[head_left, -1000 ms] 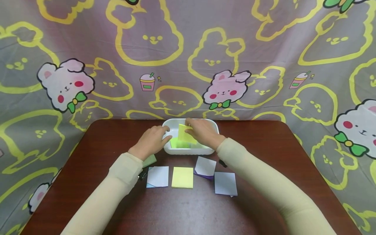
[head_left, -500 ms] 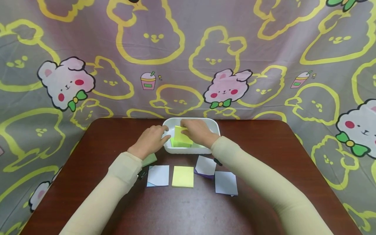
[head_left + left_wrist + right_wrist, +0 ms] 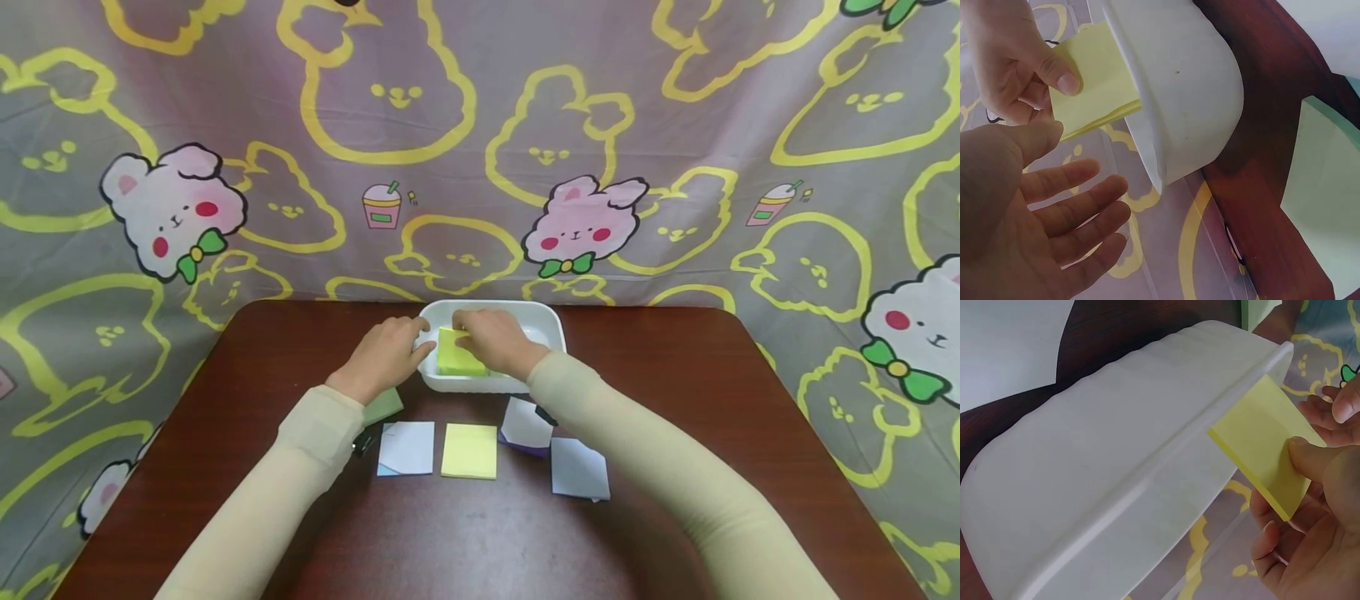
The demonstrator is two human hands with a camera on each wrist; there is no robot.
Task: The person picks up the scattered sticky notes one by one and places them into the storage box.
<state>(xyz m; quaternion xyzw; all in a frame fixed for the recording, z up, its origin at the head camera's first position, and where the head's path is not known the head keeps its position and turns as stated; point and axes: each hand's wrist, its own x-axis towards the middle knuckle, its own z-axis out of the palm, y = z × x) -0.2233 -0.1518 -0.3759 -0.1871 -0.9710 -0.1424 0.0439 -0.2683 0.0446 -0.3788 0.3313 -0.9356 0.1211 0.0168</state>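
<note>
A yellow sticky note pad (image 3: 1260,437) is pinched between the thumb and fingers of my right hand (image 3: 491,337), low inside the left part of a white plastic tray (image 3: 551,333). In the right wrist view the thumb lies across the pad's top face. My left hand (image 3: 382,354) is at the tray's left end with fingers spread and nothing in its grasp; the left wrist view shows its palm and extended fingers (image 3: 1085,206). Under my left wrist, a pale green sticky note pad (image 3: 384,406) lies partly hidden.
In front of the tray on the brown table (image 3: 450,542) lie a pale blue pad (image 3: 407,448), a light yellow pad (image 3: 469,451), a white pad (image 3: 527,423) over a purple one, and a grey-blue pad (image 3: 579,468). A patterned curtain (image 3: 465,125) hangs behind the table.
My right hand has moved left and lowered the yellow sticky note pad into the tray's left part, over the yellow-green paper there. My left hand stays at the tray's left end.
</note>
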